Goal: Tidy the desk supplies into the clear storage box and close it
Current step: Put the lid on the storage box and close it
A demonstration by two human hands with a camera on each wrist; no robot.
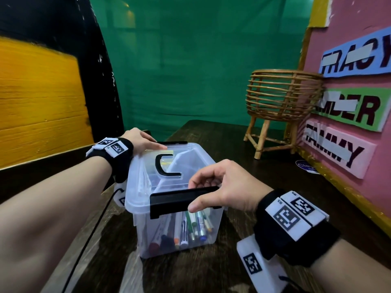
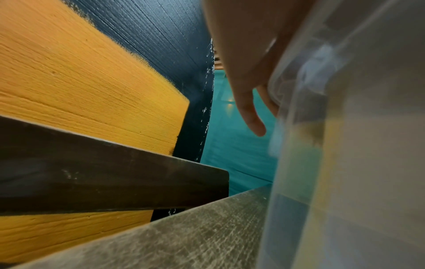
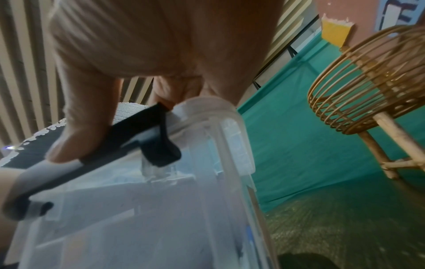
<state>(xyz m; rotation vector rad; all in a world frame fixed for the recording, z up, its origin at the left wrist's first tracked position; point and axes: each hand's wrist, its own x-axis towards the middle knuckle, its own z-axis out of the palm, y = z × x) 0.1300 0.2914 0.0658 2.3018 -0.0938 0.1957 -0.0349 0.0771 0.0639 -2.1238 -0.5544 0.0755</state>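
The clear storage box [image 1: 169,248] stands on the dark wooden table with its lid [image 1: 143,172] on; a black handle [image 1: 160,166] lies flat on the lid. Several pens and markers [image 1: 190,229] show through its near wall. My right hand [image 1: 193,194] pinches the near black latch [image 1: 169,201], thumb on its front, fingers curled over its top; the right wrist view shows the same latch [image 3: 142,127] tilted outward under that hand [image 3: 110,125]. My left hand [image 1: 146,140] rests on the lid's far left corner beside the far latch [image 1: 173,142], fingers [image 2: 250,112] straight down the box's side [image 2: 345,145].
A rattan basket stand [image 1: 281,102] sits at the back right of the table [image 1: 232,140], beside a pink name board [image 1: 347,34]. A small blue round item [image 1: 304,166] lies at the board's foot. A yellow and black panel [image 1: 38,102] rises on the left.
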